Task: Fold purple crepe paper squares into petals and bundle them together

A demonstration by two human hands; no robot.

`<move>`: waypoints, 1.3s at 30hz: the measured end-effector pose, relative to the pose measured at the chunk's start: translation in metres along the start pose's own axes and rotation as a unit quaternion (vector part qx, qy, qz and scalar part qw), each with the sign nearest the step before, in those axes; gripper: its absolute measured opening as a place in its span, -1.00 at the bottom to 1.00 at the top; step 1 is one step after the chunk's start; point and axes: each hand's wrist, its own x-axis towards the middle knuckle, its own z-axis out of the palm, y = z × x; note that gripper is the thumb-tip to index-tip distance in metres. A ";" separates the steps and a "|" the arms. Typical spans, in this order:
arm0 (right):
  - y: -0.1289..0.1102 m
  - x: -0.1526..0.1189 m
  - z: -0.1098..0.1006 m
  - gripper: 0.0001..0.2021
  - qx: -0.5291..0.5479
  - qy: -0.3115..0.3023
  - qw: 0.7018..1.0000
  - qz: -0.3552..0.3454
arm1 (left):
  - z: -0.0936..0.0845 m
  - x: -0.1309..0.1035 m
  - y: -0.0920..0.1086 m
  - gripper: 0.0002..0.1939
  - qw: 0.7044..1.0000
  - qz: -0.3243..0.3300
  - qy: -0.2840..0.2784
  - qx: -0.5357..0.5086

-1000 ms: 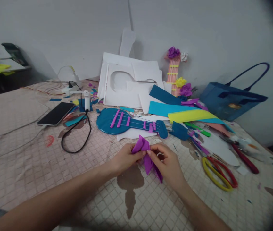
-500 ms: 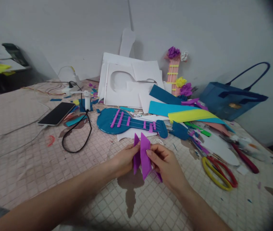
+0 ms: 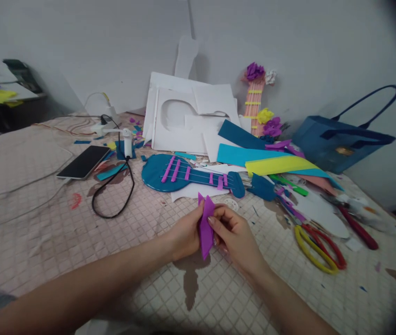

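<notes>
Between my two hands is a folded strip of purple paper (image 3: 206, 232), its pleats pressed close together and standing nearly upright above the table. My left hand (image 3: 188, 235) is closed on its left side, with the thumb near the upper edge. From the right, my right hand (image 3: 231, 230) pinches the same paper between thumb and curled fingers. Just beyond them lies a blue guitar cutout (image 3: 165, 179) with purple strips and thin strings across it. Part of a white sheet (image 3: 191, 193) shows under the guitar.
Scissors with yellow and red handles (image 3: 318, 251) and red-handled pliers (image 3: 358, 228) lie at right. Coloured paper strips (image 3: 274, 165) and a blue bag (image 3: 340, 144) are behind them. At left are a phone (image 3: 83, 163) and a black cord loop (image 3: 112, 215). White boards (image 3: 173, 139) lean at the back.
The purple folds, spread apart before, are now squeezed together. My hands have come closer to each other. The whole view has shifted slightly.
</notes>
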 end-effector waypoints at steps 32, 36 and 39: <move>-0.004 -0.006 0.002 -0.85 -0.181 -0.044 0.978 -0.097 | 0.000 -0.007 0.001 -0.64 0.995 0.092 -0.012 0.023; -0.005 -0.005 0.002 -0.88 -0.166 -0.043 0.983 -0.068 | 0.000 -0.007 0.002 -0.70 0.994 0.098 -0.021 0.032; -0.006 -0.004 0.002 -0.90 -0.169 -0.038 0.983 -0.058 | 0.001 -0.007 0.005 -0.75 0.995 0.099 -0.016 0.025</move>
